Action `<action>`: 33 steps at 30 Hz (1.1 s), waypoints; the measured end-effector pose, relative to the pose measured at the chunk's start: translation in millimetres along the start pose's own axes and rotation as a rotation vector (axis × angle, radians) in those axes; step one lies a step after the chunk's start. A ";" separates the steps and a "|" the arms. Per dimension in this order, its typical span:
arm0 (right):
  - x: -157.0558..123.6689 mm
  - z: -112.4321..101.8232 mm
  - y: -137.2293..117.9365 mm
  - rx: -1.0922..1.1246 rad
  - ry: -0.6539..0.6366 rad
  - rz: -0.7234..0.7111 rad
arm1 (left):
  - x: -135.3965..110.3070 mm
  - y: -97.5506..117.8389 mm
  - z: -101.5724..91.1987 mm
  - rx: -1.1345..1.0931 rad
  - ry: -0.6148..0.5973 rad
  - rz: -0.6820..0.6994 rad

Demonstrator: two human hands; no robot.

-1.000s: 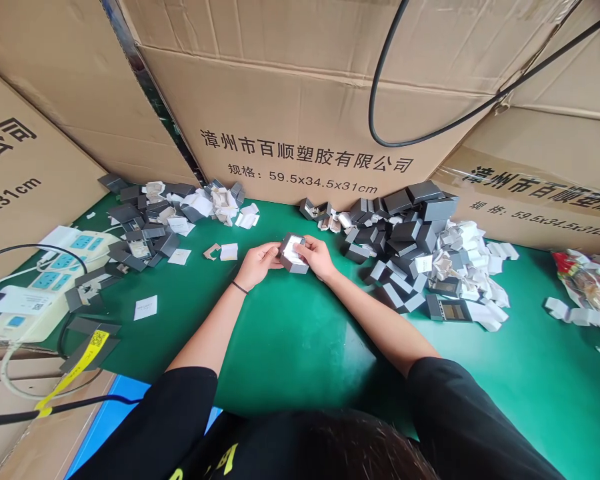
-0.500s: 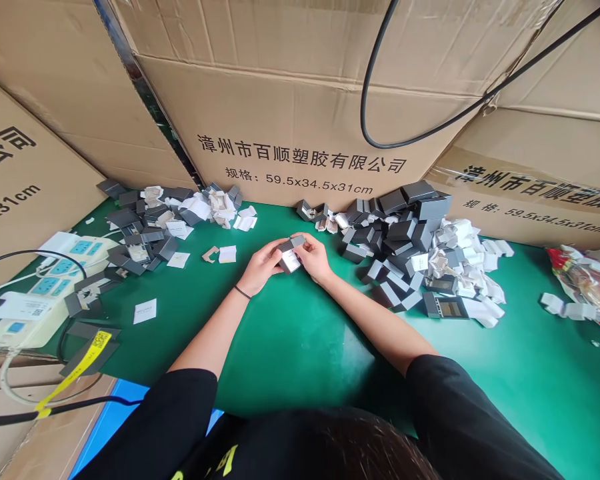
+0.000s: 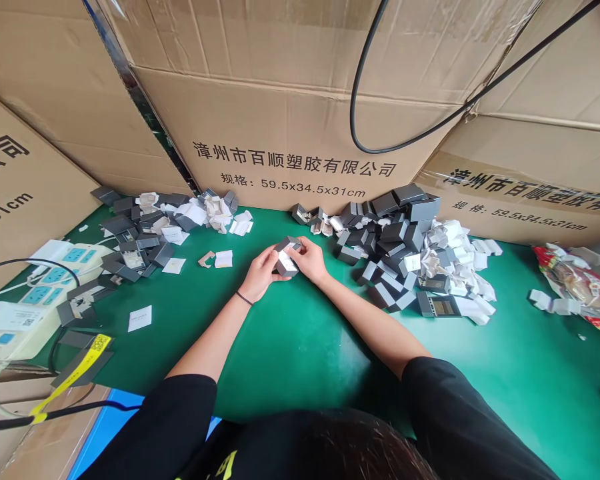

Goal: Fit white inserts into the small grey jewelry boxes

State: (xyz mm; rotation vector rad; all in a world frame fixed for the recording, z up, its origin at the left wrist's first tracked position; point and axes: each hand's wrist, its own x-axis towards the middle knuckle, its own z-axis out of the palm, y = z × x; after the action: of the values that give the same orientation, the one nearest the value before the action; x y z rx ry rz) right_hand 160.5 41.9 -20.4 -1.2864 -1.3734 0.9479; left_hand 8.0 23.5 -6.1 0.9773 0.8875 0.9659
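A small grey box (image 3: 286, 259) with a white insert showing inside is held over the green table (image 3: 300, 340) between both hands. My left hand (image 3: 259, 275) grips its left side with curled fingers. My right hand (image 3: 309, 259) pinches its upper right edge, at the half-raised grey lid. A pile of grey boxes and white paper pieces (image 3: 414, 250) lies just right of my right hand. Another pile of grey boxes and white cards (image 3: 153, 227) lies to the left, beyond my left hand.
Large cardboard cartons (image 3: 290, 127) wall in the back of the table. A black cable (image 3: 380, 127) loops in front of them. Power strips (image 3: 30, 293) with cords sit at the left edge. A red and white bag (image 3: 575, 287) lies at the right.
The box has been turned in my hands and its lid has tipped up. The view has shifted slightly, so everything sits a little lower and to the left.
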 end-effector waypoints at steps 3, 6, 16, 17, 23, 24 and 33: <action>-3.1 -1.0 -3.8 -0.002 0.040 -0.068 | -1.1 3.8 0.3 -0.061 -0.049 -0.059; -3.0 -2.5 -4.7 -0.103 0.064 -0.115 | -1.9 7.6 1.4 -0.058 -0.093 -0.119; -5.7 -1.8 -10.3 -0.151 0.021 -0.161 | 2.3 6.0 -7.8 -0.205 -0.088 -0.142; -6.3 -1.5 -10.5 -0.161 0.053 -0.169 | 2.7 5.4 -8.6 -0.212 -0.105 -0.147; -4.4 3.0 -9.4 -0.210 0.156 -0.202 | 5.5 1.8 -10.0 -0.208 -0.133 -0.093; -4.5 3.1 -9.8 -0.173 0.129 -0.200 | 5.7 1.7 -10.6 -0.205 -0.130 -0.081; -11.9 10.3 -14.4 0.344 -0.059 0.066 | 2.0 6.3 -13.5 0.378 -0.041 0.372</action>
State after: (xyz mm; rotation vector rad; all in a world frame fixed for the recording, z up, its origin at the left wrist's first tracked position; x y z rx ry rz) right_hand 146.7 29.1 -10.3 -1.0543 -1.1558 1.2168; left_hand -5.3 30.3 -4.6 1.5184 0.8887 1.1058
